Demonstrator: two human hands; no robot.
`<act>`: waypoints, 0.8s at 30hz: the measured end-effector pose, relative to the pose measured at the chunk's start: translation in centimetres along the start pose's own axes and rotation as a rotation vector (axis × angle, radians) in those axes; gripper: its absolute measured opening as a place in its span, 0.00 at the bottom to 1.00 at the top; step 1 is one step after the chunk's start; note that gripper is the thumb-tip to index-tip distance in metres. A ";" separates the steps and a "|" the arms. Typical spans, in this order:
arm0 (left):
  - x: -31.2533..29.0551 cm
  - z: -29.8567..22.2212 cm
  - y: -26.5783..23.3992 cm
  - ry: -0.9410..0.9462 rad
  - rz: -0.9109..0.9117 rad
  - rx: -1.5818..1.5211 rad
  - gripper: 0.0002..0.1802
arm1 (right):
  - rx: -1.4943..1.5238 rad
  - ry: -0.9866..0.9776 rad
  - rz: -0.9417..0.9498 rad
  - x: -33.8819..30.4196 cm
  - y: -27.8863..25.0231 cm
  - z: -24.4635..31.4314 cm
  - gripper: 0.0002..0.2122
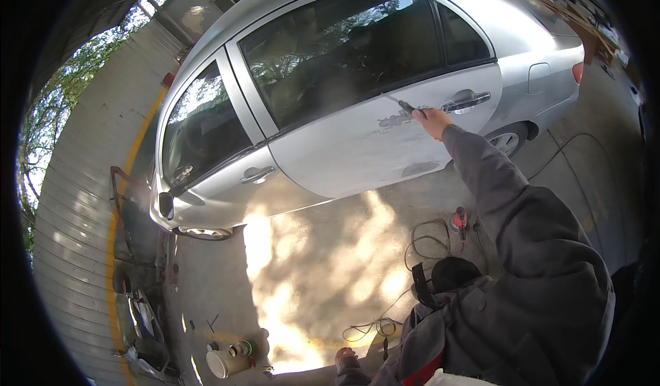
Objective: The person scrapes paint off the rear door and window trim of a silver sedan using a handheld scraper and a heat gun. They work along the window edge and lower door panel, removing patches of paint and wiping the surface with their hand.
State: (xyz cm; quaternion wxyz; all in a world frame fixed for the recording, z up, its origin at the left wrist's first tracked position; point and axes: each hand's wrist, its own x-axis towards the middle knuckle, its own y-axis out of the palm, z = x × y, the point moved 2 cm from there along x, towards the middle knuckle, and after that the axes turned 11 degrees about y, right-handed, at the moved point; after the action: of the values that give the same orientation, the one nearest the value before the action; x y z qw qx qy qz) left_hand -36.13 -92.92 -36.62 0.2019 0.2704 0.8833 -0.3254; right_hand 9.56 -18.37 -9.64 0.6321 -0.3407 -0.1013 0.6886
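Observation:
My right hand (432,123) is closed around a slim tool with a dark handle (407,107) and a thin metal shaft, its kind too small to make out. The shaft points up and left toward the lower window trim of the silver car's rear door (330,145). Just below the tool lies a rough grey patch (394,120) on the door's dull, whitish surface. Right of the hand is the chrome door handle (467,102). Low in the picture, my left hand (346,354) hangs over the floor, fingers seemingly curled; whatever they may hold is hidden.
A red power tool (459,219) lies on the concrete beside a coiled cable (426,241). A pale bucket (227,363) stands at the lower left. Further left are a dark bag-like heap (146,338) and a corrugated wall (72,241). Another hose or cable (584,136) trails behind the rear wheel.

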 end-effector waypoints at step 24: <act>1.4 6.8 2.1 -0.097 0.007 0.275 0.24 | -0.262 -0.396 0.016 -0.3 25.6 22.8 0.25</act>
State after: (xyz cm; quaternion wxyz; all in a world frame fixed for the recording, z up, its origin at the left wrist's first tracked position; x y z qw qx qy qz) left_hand -34.73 -95.71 -43.18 0.2065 0.2824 0.8187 -0.4553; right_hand -24.58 -16.59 -7.07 0.5448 -0.2788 -0.3094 0.7278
